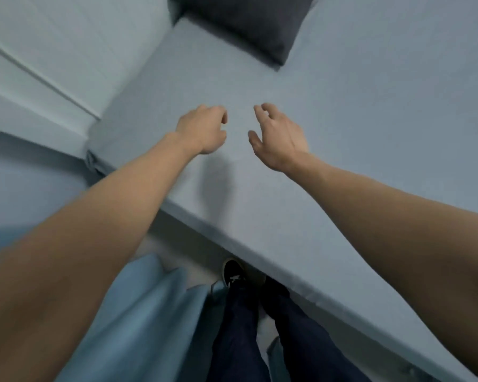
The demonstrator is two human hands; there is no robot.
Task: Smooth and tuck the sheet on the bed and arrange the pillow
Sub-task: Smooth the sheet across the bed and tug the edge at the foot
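Both hands (204, 130) (279, 139) above sheet (342, 133); pillow (249, 23) beyond fingers.

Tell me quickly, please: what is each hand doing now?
Left hand: fingers loosely curled over the sheet, holding nothing.
Right hand: open, fingers relaxed, holding nothing.

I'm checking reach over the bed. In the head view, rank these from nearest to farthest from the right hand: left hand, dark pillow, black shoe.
From the right hand:
1. Left hand, just beside it over the sheet.
2. Dark pillow, ahead at the bed's far end.
3. Black shoe, on the floor below the bed's near edge.
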